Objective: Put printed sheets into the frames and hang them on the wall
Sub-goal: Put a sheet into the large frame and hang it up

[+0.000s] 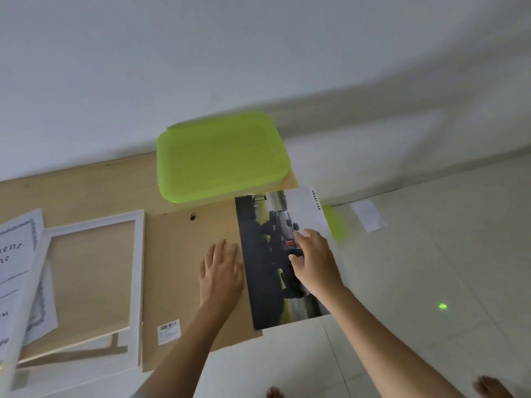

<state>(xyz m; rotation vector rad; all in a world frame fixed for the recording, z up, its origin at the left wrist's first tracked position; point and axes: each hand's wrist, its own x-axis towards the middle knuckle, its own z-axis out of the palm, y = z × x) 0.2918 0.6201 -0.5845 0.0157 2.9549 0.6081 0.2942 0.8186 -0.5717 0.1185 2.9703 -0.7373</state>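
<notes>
Printed sheet (pixel 264 282) lies centre-right, overlapping the brown backing board (pixel 184 268). Left hand (pixel 221 271) flat on board, grip released. Right hand (pixel 313 262) presses sheet, grip released. White frame (pixel 139 282) lower left.

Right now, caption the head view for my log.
Left hand flat on the backing board, right hand on the car print overlapping its right edge; white frame at left, green tray beyond.
</notes>
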